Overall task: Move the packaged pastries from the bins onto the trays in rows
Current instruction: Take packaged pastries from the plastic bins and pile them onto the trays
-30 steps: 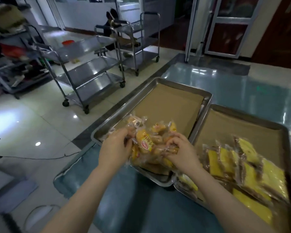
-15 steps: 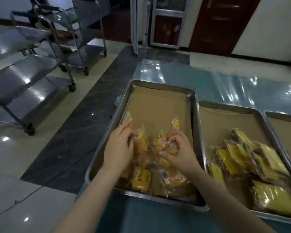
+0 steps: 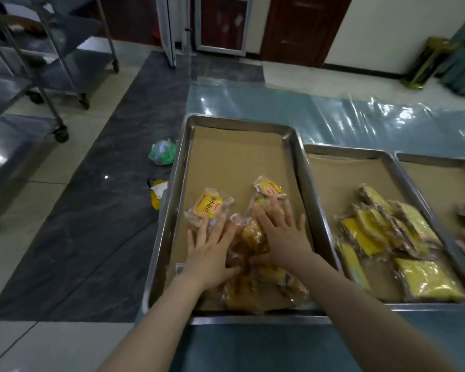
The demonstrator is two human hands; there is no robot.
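Spreading of a dumped heap is judged to be the step in hand.

Head view, the only one given: three metal trays are seen side by side on the blue-covered tabletop, each lined with brown paper.

- **Left tray:** A loose heap of packaged pastries is bunched at the near end, and no row is formed.
  - The left hand is laid flat on the heap's left side, grip wide, fingers spread, nothing held.
  - The right hand is laid flat on the heap's right side, grip likewise wide, fingers straight, nothing pinched.
  - Two packs are set apart from the heap: a red-labelled pack just beyond the left fingertips, and another pack just beyond the right fingertips.
  - The far half of this tray's paper is bare.
- **Middle tray:** Yellow packs are overlapped in rough lines at the near end; the far half is bare.
- **Right tray:** Only a few packs are glimpsed at the frame edge, and the count cannot be told.

Bins are not in view, so the stock left cannot be told. The task is judged early: pastries are delivered to the trays, but most rows are not yet laid out.
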